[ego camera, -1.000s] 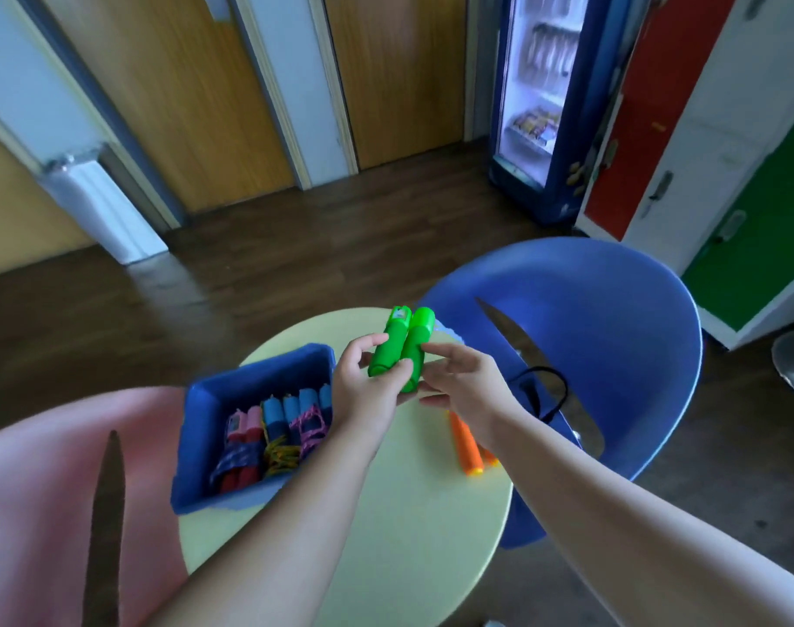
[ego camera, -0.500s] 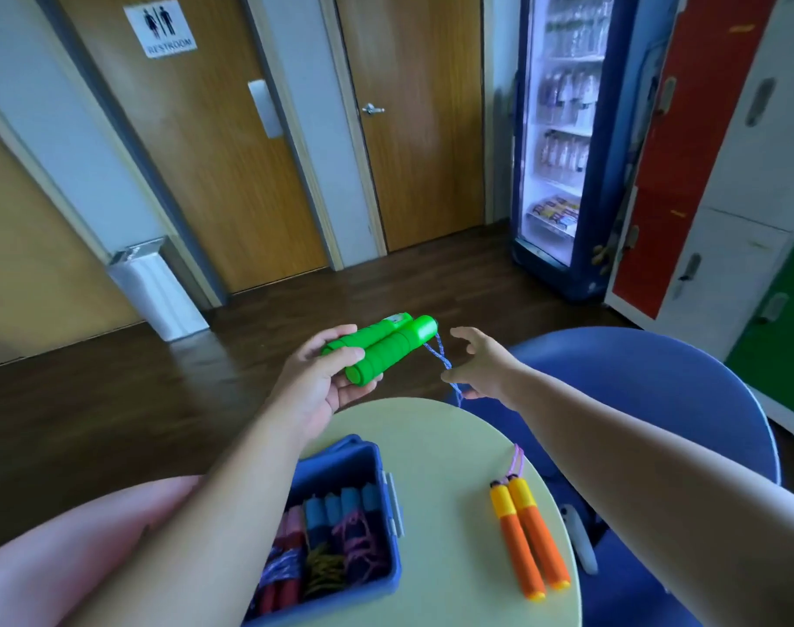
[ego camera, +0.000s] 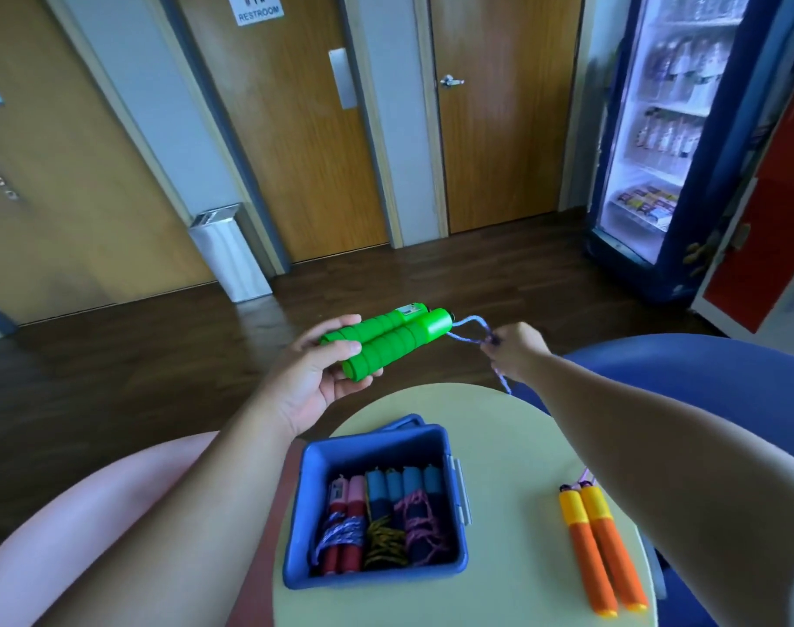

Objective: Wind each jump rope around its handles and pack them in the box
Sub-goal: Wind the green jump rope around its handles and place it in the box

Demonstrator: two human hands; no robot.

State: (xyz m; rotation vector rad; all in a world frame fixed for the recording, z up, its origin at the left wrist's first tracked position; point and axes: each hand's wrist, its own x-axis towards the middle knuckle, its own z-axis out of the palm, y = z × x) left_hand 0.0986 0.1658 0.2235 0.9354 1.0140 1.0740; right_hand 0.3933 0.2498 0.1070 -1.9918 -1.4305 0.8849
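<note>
The pair of green handles (ego camera: 388, 343) lies side by side and parallel, held in the air beyond the table's far edge, over the dark wood floor. They are bright green, with ribbed grips and smooth caps. The farther one carries a small pale panel near its right end. From their right ends a thin blue-violet rope (ego camera: 465, 330) comes out in a small loop, runs right, then hangs down past the table's far edge — none of it is wound round the handles.

The left hand (ego camera: 309, 386) grips the handles at their left, nearer ends: the thumb lies across the top and the fingers curl up beneath, clamped on the pair. The right hand (ego camera: 517, 350), just right of the handles, pinches the rope with its fingers drawn together. The fingertips face away, so I cannot tell which ones meet.

Nearer, a blue box (ego camera: 311, 500) stands on the left part of the round pale-yellow table (ego camera: 517, 445). Wound ropes lie in it side by side — a red-and-pink pair bound in violet cord, then blue-handled pairs bound in yellow and pink cord. Right of the box and apart from it, two orange handles (ego camera: 598, 549) with yellow caps lie together on the table. Their cord passes out of sight behind the right forearm.

A blue chair (ego camera: 702, 368) stands past the table on the right, and a lit drinks fridge (ego camera: 657, 129) stands at the far right.
</note>
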